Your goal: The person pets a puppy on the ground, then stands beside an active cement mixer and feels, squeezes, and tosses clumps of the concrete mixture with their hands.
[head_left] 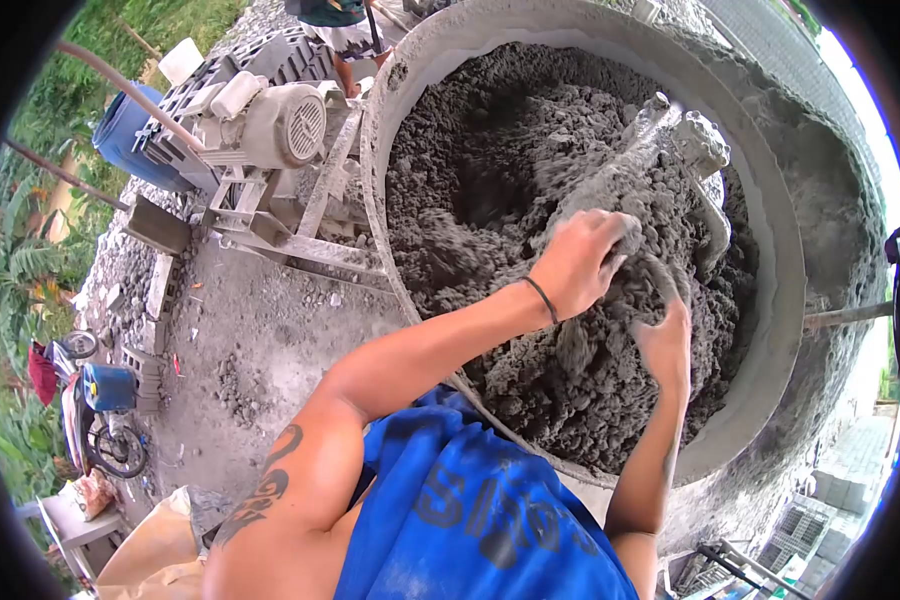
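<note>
Both my hands reach over a large round mixer drum (778, 400) filled with grey, crumbly concrete mix (570, 400). My left hand (582, 262), a dark band around its wrist, has its fingers curled over a small grey clump of the mix. Just to its right, my right hand (667, 325) is low at the mix, thumb apart and fingers stretched out, coated in grey. Beyond the hands, a mix-caked mixer arm (705, 150) stands up out of the drum. Parts of the mix are smeared by motion.
A motor (282, 125) on a metal frame (315, 250) adjoins the drum's left side. Behind it are stacked hollow blocks (280, 55), a blue barrel (135, 130) and another person's legs (348, 70). A motorcycle (100, 420) stands at lower left; a pole (850, 315) juts out at right.
</note>
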A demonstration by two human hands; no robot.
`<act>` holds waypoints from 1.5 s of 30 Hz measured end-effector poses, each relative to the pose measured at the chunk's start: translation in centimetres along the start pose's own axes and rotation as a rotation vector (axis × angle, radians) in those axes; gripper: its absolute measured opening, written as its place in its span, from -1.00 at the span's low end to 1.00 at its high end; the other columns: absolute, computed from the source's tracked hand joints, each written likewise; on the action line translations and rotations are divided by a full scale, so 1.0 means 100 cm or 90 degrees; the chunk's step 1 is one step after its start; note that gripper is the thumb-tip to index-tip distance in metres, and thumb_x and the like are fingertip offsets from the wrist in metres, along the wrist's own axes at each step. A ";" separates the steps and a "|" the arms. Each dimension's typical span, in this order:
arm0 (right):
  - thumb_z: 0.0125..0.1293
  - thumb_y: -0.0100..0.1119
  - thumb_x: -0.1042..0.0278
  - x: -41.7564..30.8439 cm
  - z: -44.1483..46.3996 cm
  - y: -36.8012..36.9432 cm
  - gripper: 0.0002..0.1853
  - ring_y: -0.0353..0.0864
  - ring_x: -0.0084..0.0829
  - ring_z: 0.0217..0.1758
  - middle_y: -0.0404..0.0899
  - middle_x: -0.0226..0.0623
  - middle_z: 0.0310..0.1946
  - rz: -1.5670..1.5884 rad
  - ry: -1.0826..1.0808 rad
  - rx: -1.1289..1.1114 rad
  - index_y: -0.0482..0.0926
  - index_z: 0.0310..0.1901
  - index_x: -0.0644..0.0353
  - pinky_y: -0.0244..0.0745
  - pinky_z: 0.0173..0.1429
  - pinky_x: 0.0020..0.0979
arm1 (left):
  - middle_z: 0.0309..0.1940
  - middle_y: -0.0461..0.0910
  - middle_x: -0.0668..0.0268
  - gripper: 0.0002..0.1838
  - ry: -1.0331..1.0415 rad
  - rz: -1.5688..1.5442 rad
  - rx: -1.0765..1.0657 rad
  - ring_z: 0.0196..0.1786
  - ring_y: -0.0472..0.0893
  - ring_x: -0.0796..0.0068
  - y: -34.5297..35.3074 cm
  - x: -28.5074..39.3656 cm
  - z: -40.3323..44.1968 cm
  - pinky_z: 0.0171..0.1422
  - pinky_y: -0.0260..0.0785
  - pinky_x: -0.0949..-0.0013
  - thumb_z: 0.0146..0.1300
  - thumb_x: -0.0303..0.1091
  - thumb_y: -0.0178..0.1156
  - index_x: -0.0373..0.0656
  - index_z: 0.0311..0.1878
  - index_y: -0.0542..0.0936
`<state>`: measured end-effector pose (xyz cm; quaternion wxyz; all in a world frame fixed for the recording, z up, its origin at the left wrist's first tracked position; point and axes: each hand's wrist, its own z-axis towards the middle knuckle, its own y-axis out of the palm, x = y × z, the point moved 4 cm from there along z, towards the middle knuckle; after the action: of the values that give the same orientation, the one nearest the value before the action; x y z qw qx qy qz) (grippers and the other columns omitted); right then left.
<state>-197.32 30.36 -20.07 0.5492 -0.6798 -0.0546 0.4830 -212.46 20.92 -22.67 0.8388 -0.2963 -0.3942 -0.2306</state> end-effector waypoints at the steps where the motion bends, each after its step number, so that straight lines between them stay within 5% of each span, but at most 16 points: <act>1: 0.02 0.38 0.51 0.008 0.001 -0.005 -0.26 0.41 -0.25 0.32 0.47 -0.06 0.22 -0.087 -0.014 0.027 0.39 0.32 0.24 0.25 0.41 -0.32 | -0.04 0.57 0.14 -0.55 0.000 -0.001 -0.002 0.02 0.53 -0.06 -0.002 -0.001 -0.001 0.11 0.38 0.10 0.09 -0.57 0.27 -0.14 0.10 0.49; 5: 0.09 0.45 0.23 0.115 0.001 -0.014 -0.15 0.45 -0.28 0.25 0.46 -0.06 0.24 0.004 0.131 0.158 0.26 0.42 0.17 0.29 0.35 -0.36 | -0.09 0.58 0.21 -0.58 0.099 0.204 -0.019 -0.04 0.58 0.16 -0.005 -0.008 -0.006 0.08 0.42 0.08 0.12 -0.56 0.28 -0.16 0.09 0.49; 8: 0.11 0.45 0.17 0.143 -0.005 -0.040 -0.13 0.48 -0.36 0.11 0.50 -0.14 0.17 0.014 0.164 0.127 0.24 0.41 0.23 0.38 0.22 -0.42 | -0.24 0.59 0.34 -0.58 -0.395 -0.556 -0.092 -0.20 0.62 0.51 -0.021 -0.028 -0.019 -0.22 0.55 0.27 0.20 -0.49 0.33 -0.18 0.12 0.44; 10: 0.20 0.37 0.14 0.169 -0.005 -0.059 -0.23 0.45 -0.37 0.19 0.50 -0.17 0.19 0.075 0.201 0.095 0.29 0.39 0.25 0.29 0.31 -0.40 | -0.14 0.59 0.23 -0.46 -0.514 -0.802 -0.021 -0.21 0.63 0.47 -0.057 -0.028 -0.039 -0.25 0.63 0.27 0.23 -0.47 0.29 -0.15 0.24 0.32; 18: 0.38 0.17 0.08 0.284 0.003 -0.125 -0.39 0.41 -0.37 0.27 0.48 -0.24 0.24 0.199 0.291 0.042 0.38 0.32 0.34 0.22 0.35 -0.39 | -0.41 0.56 0.35 -0.68 -0.510 -0.644 0.635 -0.37 0.53 0.52 -0.237 -0.107 -0.179 -0.31 0.54 0.37 0.43 -0.01 0.05 -0.06 -0.20 0.57; 23: 0.36 0.17 0.16 0.387 -0.020 -0.114 -0.48 0.46 -0.35 0.18 0.53 -0.27 0.16 0.224 0.350 0.047 0.45 0.24 0.32 0.34 0.23 -0.35 | -0.39 0.59 0.28 -0.78 -0.849 -0.512 0.601 -0.29 0.56 0.40 -0.220 -0.243 -0.417 -0.12 0.46 0.36 0.33 -0.27 -0.01 -0.15 -0.29 0.58; 24: 0.36 0.17 0.17 0.401 -0.017 -0.082 -0.49 0.47 -0.35 0.17 0.53 -0.27 0.15 0.258 0.380 0.032 0.46 0.23 0.32 0.35 0.22 -0.35 | -0.42 0.57 0.29 -0.86 -1.101 -0.325 0.406 -0.33 0.55 0.43 -0.178 -0.209 -0.469 -0.21 0.47 0.37 0.27 -0.35 0.05 -0.12 -0.32 0.57; 26: 0.35 0.17 0.18 0.419 -0.049 -0.063 -0.51 0.48 -0.35 0.15 0.54 -0.27 0.13 0.281 0.443 0.057 0.48 0.22 0.32 0.37 0.20 -0.34 | -0.55 0.56 0.34 -0.85 -1.224 -0.535 0.088 -0.49 0.52 0.43 -0.122 -0.223 -0.572 -0.34 0.48 0.32 0.29 -0.29 0.17 -0.12 -0.36 0.59; 28: 0.35 0.16 0.20 0.434 -0.077 -0.044 -0.53 0.49 -0.34 0.13 0.55 -0.27 0.11 0.298 0.492 0.072 0.49 0.20 0.31 0.39 0.18 -0.33 | -0.62 0.49 0.43 -0.77 -1.427 -0.639 0.194 -0.56 0.48 0.47 -0.124 -0.159 -0.543 -0.39 0.45 0.37 0.37 -0.29 0.13 -0.13 -0.44 0.52; 30: 0.34 0.16 0.22 0.453 -0.100 -0.027 -0.55 0.50 -0.34 0.12 0.56 -0.27 0.09 0.311 0.516 0.072 0.51 0.18 0.30 0.41 0.16 -0.32 | -0.50 0.52 0.42 -0.90 -1.107 -1.013 0.370 -0.39 0.55 0.41 -0.201 -0.198 -0.612 -0.23 0.46 0.33 0.35 -0.36 0.13 -0.17 -0.23 0.54; 33: 0.33 0.16 0.24 0.459 -0.106 -0.006 -0.57 0.51 -0.33 0.09 0.58 -0.27 0.06 0.301 0.517 0.051 0.53 0.16 0.30 0.44 0.13 -0.30 | -0.07 0.61 0.27 -0.67 -0.302 -0.613 0.640 -0.03 0.55 0.30 -0.458 -0.188 -0.618 0.08 0.43 0.23 0.42 -0.16 -0.08 -0.14 -0.01 0.58; 34: 0.32 0.15 0.23 0.451 -0.097 -0.001 -0.57 0.52 -0.34 0.07 0.59 -0.27 0.04 0.252 0.530 0.038 0.54 0.15 0.30 0.44 0.12 -0.31 | 0.04 0.59 0.19 -0.59 -0.244 -0.519 0.866 0.04 0.58 0.19 -0.518 -0.135 -0.550 0.25 0.40 0.19 0.39 -0.06 0.05 -0.17 0.10 0.52; 35: 0.32 0.14 0.22 0.441 -0.087 0.005 -0.57 0.52 -0.35 0.05 0.60 -0.26 0.01 0.204 0.543 0.024 0.56 0.14 0.31 0.44 0.12 -0.31 | 0.07 0.58 0.12 -0.67 -0.322 -0.392 1.003 0.02 0.55 0.25 -0.539 -0.074 -0.462 0.21 0.39 0.23 0.39 -0.14 0.02 -0.16 0.02 0.56; 39: 0.30 0.09 0.32 0.384 -0.053 0.034 -0.63 0.58 -0.28 -0.01 0.66 -0.12 -0.07 0.049 0.341 -0.123 0.60 0.03 0.42 0.45 0.07 -0.25 | 0.05 0.62 0.16 -0.58 -0.421 -0.021 0.837 0.03 0.62 0.29 -0.648 -0.060 -0.364 0.18 0.43 0.27 0.43 -0.11 -0.04 -0.18 0.16 0.52; 43: 0.24 0.19 0.33 0.345 -0.038 0.105 -0.62 0.54 -0.18 0.20 0.63 -0.04 0.07 0.000 0.171 -0.247 0.59 0.02 0.42 0.35 0.26 -0.31 | 0.00 0.65 0.21 -0.56 -0.517 0.034 0.483 -0.04 0.67 0.32 -0.567 -0.161 -0.317 0.04 0.50 0.29 0.43 -0.12 0.01 -0.21 0.21 0.51; 45: 0.26 0.24 0.22 0.343 -0.045 0.132 -0.62 0.61 -0.30 0.07 0.68 -0.15 -0.04 0.162 0.310 -0.249 0.62 -0.04 0.39 0.39 0.13 -0.37 | 0.03 0.63 0.18 -0.58 -0.634 0.035 0.512 -0.03 0.67 0.32 -0.448 -0.153 -0.249 -0.08 0.51 0.34 0.39 -0.17 0.09 -0.23 0.19 0.53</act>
<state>-182.01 42.82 -51.42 0.3403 -0.8692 0.0719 0.3516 -236.09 -25.84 -33.53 0.6062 -0.0400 -0.7848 0.1221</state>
